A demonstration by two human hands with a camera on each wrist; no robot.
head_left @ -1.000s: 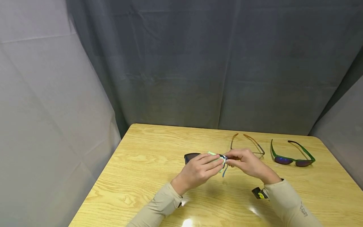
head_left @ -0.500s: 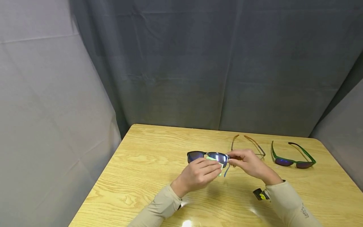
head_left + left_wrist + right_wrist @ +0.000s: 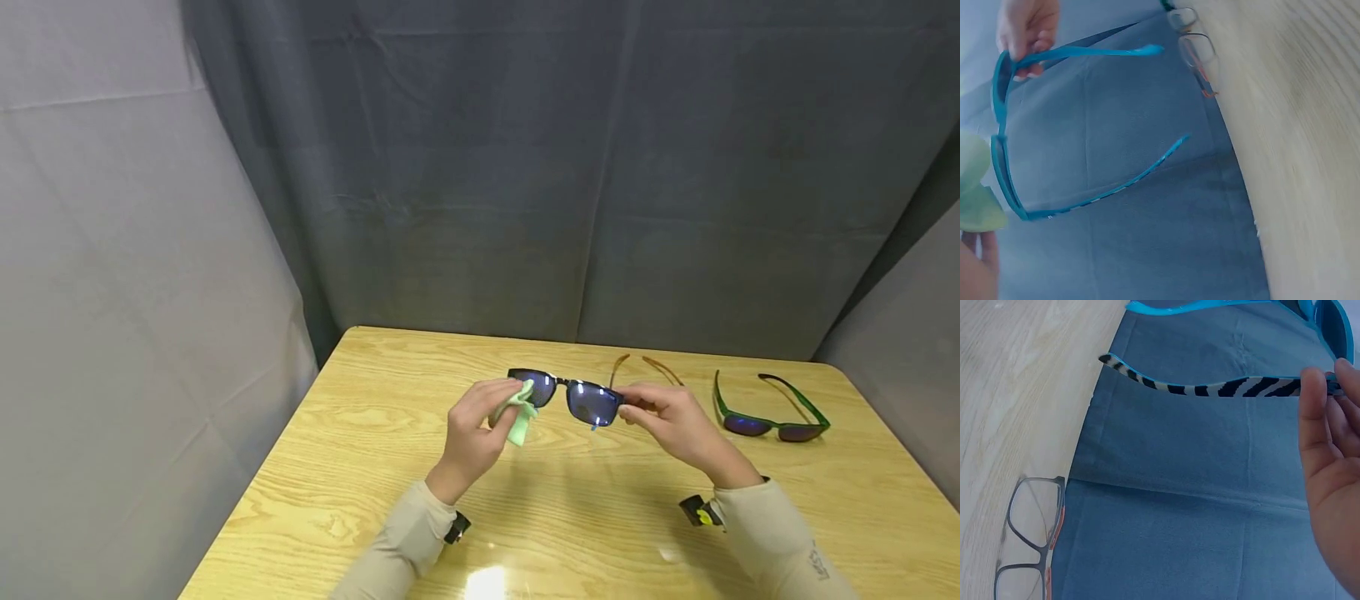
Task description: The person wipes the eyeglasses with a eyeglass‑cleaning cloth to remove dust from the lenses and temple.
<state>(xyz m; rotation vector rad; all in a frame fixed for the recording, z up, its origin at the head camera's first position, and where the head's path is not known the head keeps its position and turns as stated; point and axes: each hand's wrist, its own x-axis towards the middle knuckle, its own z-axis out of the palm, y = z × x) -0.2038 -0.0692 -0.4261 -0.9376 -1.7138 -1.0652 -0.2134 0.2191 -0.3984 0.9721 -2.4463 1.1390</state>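
A pair of dark sunglasses [image 3: 594, 403] with bluish lenses is held up over the table, lenses facing me. My right hand [image 3: 671, 423] pinches it at the hinge on the right end. In the right wrist view its temple arm [image 3: 1210, 389] shows black and white stripes with a blue edge. My left hand [image 3: 472, 429] grips a pale green cloth [image 3: 521, 421], whose upper part overlaps the left lens. From the left wrist view the sunglasses [image 3: 1001, 112] appear blue on the inside with both temples unfolded, and the cloth [image 3: 979, 187] is at the front of the lenses.
Clear-lens glasses [image 3: 1038, 525] with orange-brown temples lie on the wooden table [image 3: 360, 467] behind my right hand. Green-framed sunglasses [image 3: 772, 427] lie farther right, temples open. A dark grey curtain [image 3: 465, 183] hangs behind the table's back edge.
The cloth has come off the right lens and moved left with my left hand to the left lens. My right hand has raised and tilted the sunglasses, so both lenses now show.
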